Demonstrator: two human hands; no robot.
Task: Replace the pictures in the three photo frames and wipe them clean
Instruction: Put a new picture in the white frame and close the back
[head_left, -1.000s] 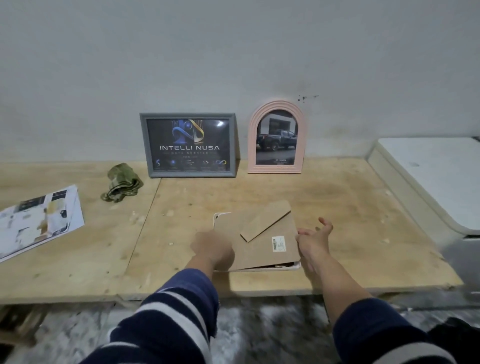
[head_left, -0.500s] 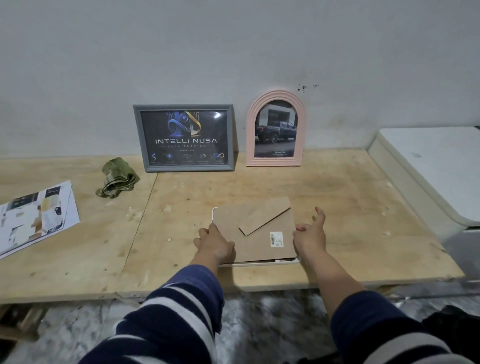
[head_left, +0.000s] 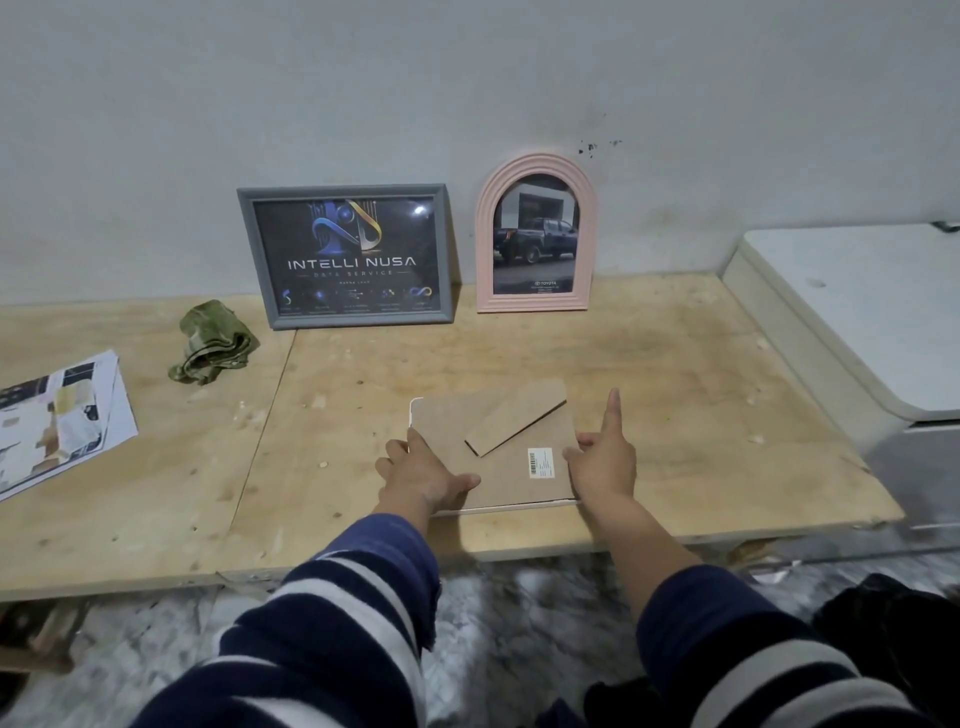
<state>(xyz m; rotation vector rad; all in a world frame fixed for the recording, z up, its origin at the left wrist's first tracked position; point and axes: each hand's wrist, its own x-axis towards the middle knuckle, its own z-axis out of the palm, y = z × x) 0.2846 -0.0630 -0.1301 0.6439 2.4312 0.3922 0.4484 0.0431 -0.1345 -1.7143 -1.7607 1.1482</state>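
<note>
A face-down frame (head_left: 498, 457) is laid near the table's (head_left: 675, 374) front edge. It is gripped at its left edge by the left hand (head_left: 423, 475); the right hand (head_left: 605, 460), apparently pinching its right edge, has 1 finger extended.

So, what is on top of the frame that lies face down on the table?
On the face-down frame lie its brown stand flap and a barcode sticker. The left hand and right hand hold its sides. Its picture side is hidden underneath.

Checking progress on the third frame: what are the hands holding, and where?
Both hold the face-down frame: left hand at its left edge, right hand at its right edge.
</note>
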